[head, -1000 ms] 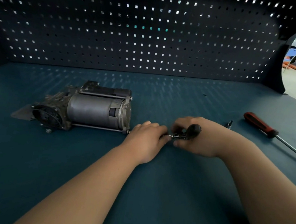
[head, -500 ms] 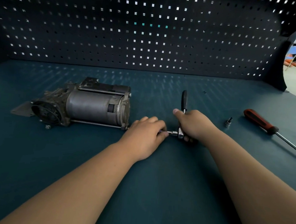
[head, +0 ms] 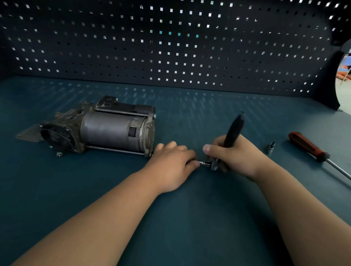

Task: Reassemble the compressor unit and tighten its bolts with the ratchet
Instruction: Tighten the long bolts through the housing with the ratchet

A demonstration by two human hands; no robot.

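Fingers [head: 192, 163] of your left hand [head: 170, 164] are curled down and pinch the short silver extension bar [head: 202, 163] where it leaves the ratchet head. They hold it in line with the long thin through-bolt [head: 114, 149] on the near side of the grey cylindrical compressor unit [head: 110, 129]. The unit lies on its side on the dark teal bench [head: 181, 231], left of centre, touching your left hand at its end cap. Your hand hides the bolt head, so you cannot tell whether the socket is fully seated.

Your right hand [head: 237, 156] wraps the lower part of the black-handled ratchet [head: 233, 130], with one finger stretched out towards the left hand.

The handle is what has changed. A second ago it sat low in your fist, with only its end showing. Half a second ago it pointed straight away from you across the bench. Now it leans a little to the right, tip raised. Your left hand and the compressor have kept their places, so this looks like one stroke of the ratchet turning the near bolt. The housing appears closed up, which suggests tightening is under way.

At the right, apart from your hands, a small loose silver socket [head: 270, 148] and a red-handled screwdriver [head: 307, 146] lie where they were.
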